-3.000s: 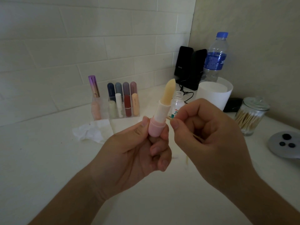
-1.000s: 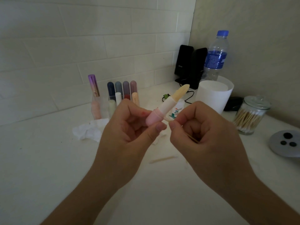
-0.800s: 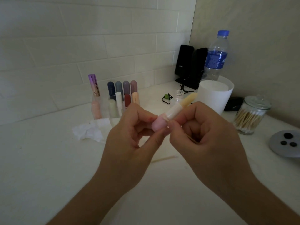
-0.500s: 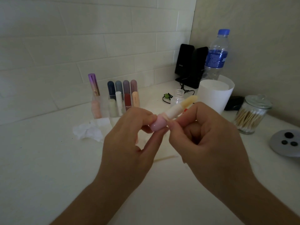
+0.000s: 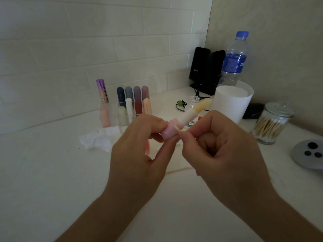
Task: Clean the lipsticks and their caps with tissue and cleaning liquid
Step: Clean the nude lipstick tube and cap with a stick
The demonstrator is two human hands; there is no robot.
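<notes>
My left hand point(image 5: 139, 151) pinches the pink base of an uncapped lipstick point(image 5: 181, 119) with a white collar and a pale yellow balm tip, tilted up to the right. My right hand point(image 5: 220, 151) pinches a thin cotton swab stick point(image 5: 177, 129) between thumb and forefinger, its end against the lipstick's pink base. Several more lipsticks stand in a clear holder point(image 5: 129, 109) at the back. A crumpled tissue point(image 5: 96, 139) lies before the holder. The small cleaning liquid bottle point(image 5: 194, 102) stands behind the held lipstick, mostly hidden.
A white cup point(image 5: 232, 103), a water bottle point(image 5: 235, 58) and black speakers point(image 5: 206, 70) stand in the back right corner. A glass jar of cotton swabs point(image 5: 272, 123) and a grey drain cover point(image 5: 309, 156) are at right. A loose swab stick point(image 5: 178, 170) lies on the white counter.
The lipstick has gone from upright to tilted toward the right, and my left hand's grip has shifted on its base. My right hand has brought the swab stick against the lipstick's base.
</notes>
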